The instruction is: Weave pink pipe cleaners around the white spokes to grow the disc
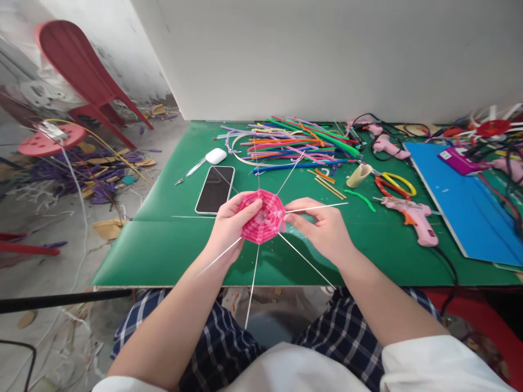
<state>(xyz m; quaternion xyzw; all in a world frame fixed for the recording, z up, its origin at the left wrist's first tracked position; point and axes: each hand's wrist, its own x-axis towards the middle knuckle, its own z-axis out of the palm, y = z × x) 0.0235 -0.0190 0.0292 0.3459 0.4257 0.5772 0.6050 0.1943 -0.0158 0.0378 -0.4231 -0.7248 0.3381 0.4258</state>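
A pink eight-sided disc woven from pipe cleaners (263,231) is held up over the front half of the table, with several thin white spokes sticking out around it. My left hand (232,220) is closed on the disc's left side, thumb on its upper face. At the right rim, thumb and fingers of my right hand (321,223) pinch the pink pipe cleaner (283,225), whose short end shows beside the fingertips. One white spoke (318,207) crosses over the right fingers. Behind the left hand lies a dark-screened phone (215,189).
Several loose colored pipe cleaners (290,144) lie along the back of the green table (163,245). To the right are red-and-yellow-handled pliers (394,185), a pink glue gun (412,215) with its cable, and a blue board (445,201). A white earbud case (216,156) sits back left.
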